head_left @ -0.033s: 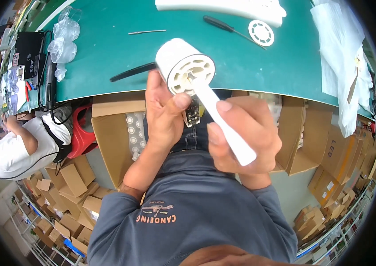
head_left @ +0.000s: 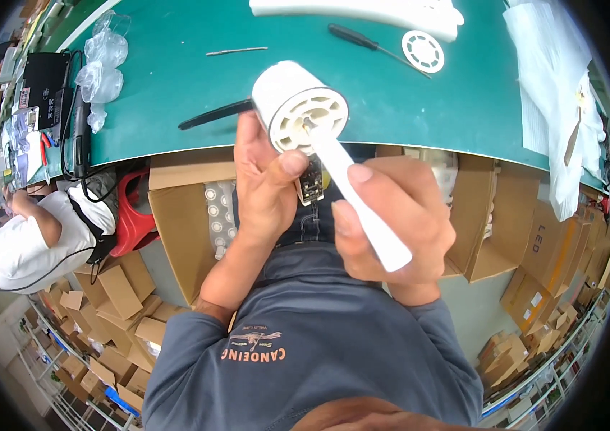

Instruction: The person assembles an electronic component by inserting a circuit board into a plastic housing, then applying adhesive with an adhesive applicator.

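My left hand is closed around a white cylinder, tilted so that its slotted round end faces me. A white tapered handle is pinched between the thumb and fingers of my right hand. Its narrow end meets the middle of the slotted face; whether the two are joined I cannot tell. Below the cylinder, by my left thumb, a small dark circuit board shows. A flat black strip sticks out left from behind the cylinder, partly hidden.
On the green table lie a thin metal rod, a black-handled screwdriver, a slotted white disc and a long white part. Plastic bags are at left, white wrapping at right. Cardboard boxes stand underneath. Another person works at far left.
My right hand and the wide end of the white handle have shifted slightly left. The cylinder stays in my left hand, almost unmoved.
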Available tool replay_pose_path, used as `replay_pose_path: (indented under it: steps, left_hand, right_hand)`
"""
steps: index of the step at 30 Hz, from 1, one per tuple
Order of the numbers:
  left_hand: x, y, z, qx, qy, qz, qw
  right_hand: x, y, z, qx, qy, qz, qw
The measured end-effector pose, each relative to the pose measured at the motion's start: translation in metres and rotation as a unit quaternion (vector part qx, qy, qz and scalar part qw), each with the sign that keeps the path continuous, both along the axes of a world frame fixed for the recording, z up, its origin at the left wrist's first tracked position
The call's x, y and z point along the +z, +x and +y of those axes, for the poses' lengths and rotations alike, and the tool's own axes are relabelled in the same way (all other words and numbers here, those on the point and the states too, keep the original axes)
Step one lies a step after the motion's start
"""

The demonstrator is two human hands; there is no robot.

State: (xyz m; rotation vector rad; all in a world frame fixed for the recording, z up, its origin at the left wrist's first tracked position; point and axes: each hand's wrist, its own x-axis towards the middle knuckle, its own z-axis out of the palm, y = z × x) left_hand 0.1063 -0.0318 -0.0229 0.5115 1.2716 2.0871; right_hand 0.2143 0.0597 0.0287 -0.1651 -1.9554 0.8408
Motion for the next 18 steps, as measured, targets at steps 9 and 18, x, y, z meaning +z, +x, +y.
replay_pose_path:
  steps: [9, 18]
  left_hand:
    - [0.005, -0.004, -0.005, 0.013, 0.082, -0.131, 0.988]
    - [0.012, -0.011, -0.014, 0.070, 0.075, 0.047, 0.994]
  right_hand:
    - [-0.011, -0.015, 0.000, -0.017, 0.025, 0.053, 0.998]
    - [-0.006, 0.001, -0.001, 0.034, -0.032, 0.081, 0.996]
